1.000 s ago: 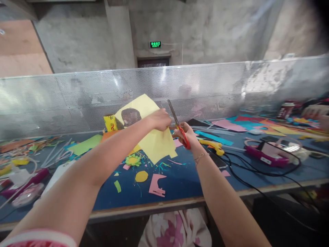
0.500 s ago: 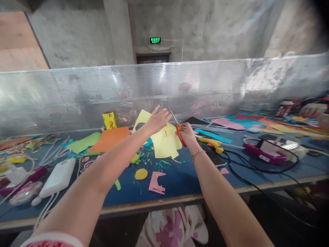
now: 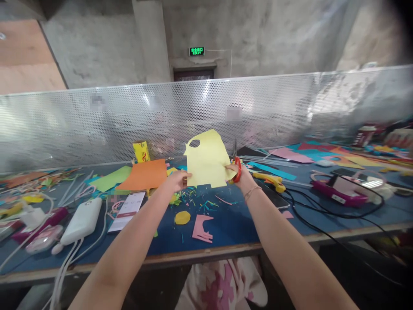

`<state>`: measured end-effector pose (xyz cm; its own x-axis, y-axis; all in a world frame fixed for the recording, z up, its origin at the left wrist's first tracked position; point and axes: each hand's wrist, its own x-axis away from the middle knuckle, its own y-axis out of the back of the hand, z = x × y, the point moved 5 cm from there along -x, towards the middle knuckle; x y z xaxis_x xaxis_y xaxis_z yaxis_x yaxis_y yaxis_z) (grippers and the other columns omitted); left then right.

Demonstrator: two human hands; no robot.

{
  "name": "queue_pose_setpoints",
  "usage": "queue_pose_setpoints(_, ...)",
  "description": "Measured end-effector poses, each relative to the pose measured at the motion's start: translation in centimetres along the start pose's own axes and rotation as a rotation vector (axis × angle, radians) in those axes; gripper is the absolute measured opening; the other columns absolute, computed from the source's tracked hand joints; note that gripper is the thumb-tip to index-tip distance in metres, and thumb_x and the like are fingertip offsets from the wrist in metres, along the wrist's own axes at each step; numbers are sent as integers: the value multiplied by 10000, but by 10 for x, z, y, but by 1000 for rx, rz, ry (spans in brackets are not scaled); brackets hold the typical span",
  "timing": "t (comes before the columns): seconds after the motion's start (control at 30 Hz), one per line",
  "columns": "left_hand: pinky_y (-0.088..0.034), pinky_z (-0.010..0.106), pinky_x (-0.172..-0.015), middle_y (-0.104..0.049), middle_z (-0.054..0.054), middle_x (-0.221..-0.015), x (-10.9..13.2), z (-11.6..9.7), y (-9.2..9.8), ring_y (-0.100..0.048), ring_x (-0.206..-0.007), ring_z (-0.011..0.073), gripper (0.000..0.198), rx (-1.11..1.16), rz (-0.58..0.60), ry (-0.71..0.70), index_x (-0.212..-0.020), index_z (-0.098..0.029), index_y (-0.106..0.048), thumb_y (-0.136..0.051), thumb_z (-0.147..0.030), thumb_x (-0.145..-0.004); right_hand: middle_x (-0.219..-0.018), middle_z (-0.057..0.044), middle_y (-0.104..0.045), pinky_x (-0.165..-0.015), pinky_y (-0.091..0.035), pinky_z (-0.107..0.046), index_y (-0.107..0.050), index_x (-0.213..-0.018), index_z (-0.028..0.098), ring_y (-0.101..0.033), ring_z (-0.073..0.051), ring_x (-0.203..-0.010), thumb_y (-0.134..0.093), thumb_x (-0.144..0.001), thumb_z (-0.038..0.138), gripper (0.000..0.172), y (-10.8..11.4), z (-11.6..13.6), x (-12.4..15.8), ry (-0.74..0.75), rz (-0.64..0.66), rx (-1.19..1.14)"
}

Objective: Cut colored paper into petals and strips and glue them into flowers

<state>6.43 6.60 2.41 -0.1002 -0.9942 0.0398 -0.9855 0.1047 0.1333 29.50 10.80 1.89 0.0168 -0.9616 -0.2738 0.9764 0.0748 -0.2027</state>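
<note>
My left hand (image 3: 177, 181) pinches the lower left corner of a pale yellow foam sheet (image 3: 206, 161) and holds it upright above the blue table (image 3: 232, 224). The sheet has a hole cut near its top left. My right hand (image 3: 240, 174) is closed on red-handled scissors (image 3: 237, 165) at the sheet's right edge; the blades point up behind the sheet. Below lie a yellow disc (image 3: 182, 218), a pink offcut (image 3: 202, 228) and small coloured scraps.
An orange sheet (image 3: 143, 174) and a green sheet (image 3: 111, 178) lie left. A phone (image 3: 126, 211), a white power bank (image 3: 82, 220) with cables sit nearer left. A yellow glue gun (image 3: 269, 180), a purple device (image 3: 338, 193) and black cables lie right. A perforated metal screen (image 3: 97, 125) backs the table.
The yellow sheet has been lifted off the table and turned upright. My left hand moved from its top to its lower left corner. The scissors now stand nearly vertical at its right edge.
</note>
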Motion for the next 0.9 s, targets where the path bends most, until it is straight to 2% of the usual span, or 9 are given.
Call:
queue_pose_setpoints(0.07, -502, 289, -693, -666, 56, -713, 4, 3, 3, -636, -727, 164, 175, 57, 2, 49, -780, -165, -604, -590, -110, -615, -513, -13, -573, -513, -515, -326, -479, -632, 215, -606, -202, -553, -661, -536, 266, 212, -2, -3, 1, -62, -21, -75)
queue_pose_setpoints(0.13, -488, 276, -720, -667, 28, -707, 7, 1, 11, -632, -738, 153, 258, 13, -6, -19, -742, -171, -611, -537, -29, -540, -532, -17, -598, -520, -522, -323, -507, -646, 207, -614, -200, -560, -654, -539, 220, 183, -3, -4, 2, -108, -38, -126)
queue_pose_setpoints(0.2, -477, 273, -724, -655, 19, -662, 11, -3, 25, -627, -727, 153, 257, -92, -84, -111, -664, -166, -605, -475, -12, -505, -536, -13, -605, -518, -524, -318, -519, -654, 203, -613, -192, -548, -641, -554, 195, 159, -4, -4, 3, -129, -60, -139)
queue_pose_setpoints(0.33, -451, 267, -649, -613, 22, -567, 19, -12, 55, -609, -652, 165, 147, -367, -344, -264, -541, -171, -569, -451, -84, -552, -529, 0, -597, -516, -516, -298, -518, -646, 190, -602, -168, -515, -629, -539, 124, 168, -5, 0, 5, -142, -79, -163)
queue_pose_setpoints(0.43, -417, 256, -587, -625, 34, -591, 22, -17, 59, -598, -663, 178, 142, -520, -386, -304, -546, -176, -607, -484, -180, -615, -562, -10, -615, -548, -520, -293, -528, -653, 175, -605, -159, -523, -618, -527, 91, 177, -7, 3, 6, -143, -46, -199)
queue_pose_setpoints(0.53, -393, 240, -532, -641, 38, -625, 21, -17, 54, -561, -603, 152, 152, -524, -309, -280, -657, -169, -666, -530, -237, -648, -586, -26, -630, -560, -525, -308, -537, -653, 171, -606, -166, -530, -612, -536, 98, 157, -7, 4, 6, -125, -22, -198)
queue_pose_setpoints(0.7, -394, 227, -470, -658, 50, -697, 23, -11, 44, -399, -412, 55, 123, -259, -125, -198, -694, -131, -651, -597, -239, -672, -542, -17, -610, -563, -531, -309, -538, -628, 165, -609, -169, -515, -605, -561, 90, 121, -5, 4, 7, -108, -72, -193)
queue_pose_setpoints(0.8, -464, 242, -557, -647, 43, -679, 25, -5, 43, -510, -478, 74, 75, -23, -69, -77, -682, -123, -635, -654, -170, -626, -537, -15, -607, -556, -531, -296, -547, -640, 155, -606, -159, -496, -588, -584, 65, 113, -5, 4, 7, -142, -96, -190)
queue_pose_setpoints(0.9, -495, 262, -677, -645, 38, -663, 24, -3, 41, -606, -615, 121, 126, 125, -52, -45, -672, -123, -620, -694, -104, -571, -548, -22, -620, -555, -530, -286, -553, -656, 150, -601, -149, -485, -552, -595, 22, 141, -6, 5, 8, -205, -119, -203)
